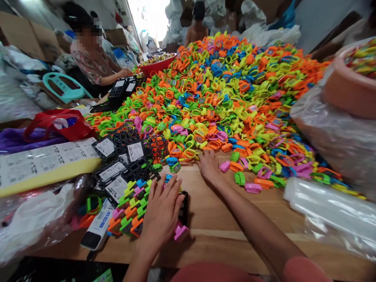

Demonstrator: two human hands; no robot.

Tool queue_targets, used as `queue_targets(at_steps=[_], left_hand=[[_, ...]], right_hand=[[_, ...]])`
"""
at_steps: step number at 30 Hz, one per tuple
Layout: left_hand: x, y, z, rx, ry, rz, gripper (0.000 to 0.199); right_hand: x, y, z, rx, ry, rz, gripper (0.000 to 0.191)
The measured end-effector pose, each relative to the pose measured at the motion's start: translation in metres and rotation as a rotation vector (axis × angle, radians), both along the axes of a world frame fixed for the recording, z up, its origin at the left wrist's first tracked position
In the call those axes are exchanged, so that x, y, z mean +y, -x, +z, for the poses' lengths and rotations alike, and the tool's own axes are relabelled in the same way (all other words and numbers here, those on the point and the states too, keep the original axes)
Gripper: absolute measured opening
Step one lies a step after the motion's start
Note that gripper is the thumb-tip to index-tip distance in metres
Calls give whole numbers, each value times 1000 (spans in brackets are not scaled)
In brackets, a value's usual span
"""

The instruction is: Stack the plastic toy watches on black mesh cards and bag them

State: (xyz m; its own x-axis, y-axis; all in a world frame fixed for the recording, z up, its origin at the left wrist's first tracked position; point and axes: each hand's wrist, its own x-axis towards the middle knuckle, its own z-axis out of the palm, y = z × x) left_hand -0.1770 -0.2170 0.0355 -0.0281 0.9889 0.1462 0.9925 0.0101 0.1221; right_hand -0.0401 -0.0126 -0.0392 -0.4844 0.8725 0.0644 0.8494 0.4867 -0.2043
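Observation:
A large heap of small plastic clip-like pieces point(205, 98) in orange, green, yellow, blue and pink covers the wooden table point(211, 207). My left hand point(160, 211) lies with fingers apart on rows of coloured pieces set in a black plastic grid rack point(183, 207). A pink piece point(181, 232) sticks out beside that hand. My right hand point(209, 166) rests at the heap's near edge, its fingertips touching the pieces. Nothing shows held in either hand.
Stacked black grid racks with white labels point(126, 160) lie left of the heap, beside a printed label sheet point(44, 164). A seated person point(91, 58) reaches toward a red bowl point(157, 64). Another person point(197, 27) stands behind the heap. Plastic bags surround the table, and a terracotta-coloured basin point(352, 82) stands at right.

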Motion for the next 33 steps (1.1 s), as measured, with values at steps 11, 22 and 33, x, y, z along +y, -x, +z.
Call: queue_targets(at_steps=[11, 22, 33], left_hand=[[1, -1, 5, -79, 63, 16, 49], [1, -6, 15, -122, 141, 22, 54], [1, -6, 14, -119, 139, 13, 51]], right_hand=[[-40, -34, -3, 178, 84, 118, 21], [-91, -44, 12, 791, 540, 262, 10], [-151, -36, -32, 816, 769, 421, 18]])
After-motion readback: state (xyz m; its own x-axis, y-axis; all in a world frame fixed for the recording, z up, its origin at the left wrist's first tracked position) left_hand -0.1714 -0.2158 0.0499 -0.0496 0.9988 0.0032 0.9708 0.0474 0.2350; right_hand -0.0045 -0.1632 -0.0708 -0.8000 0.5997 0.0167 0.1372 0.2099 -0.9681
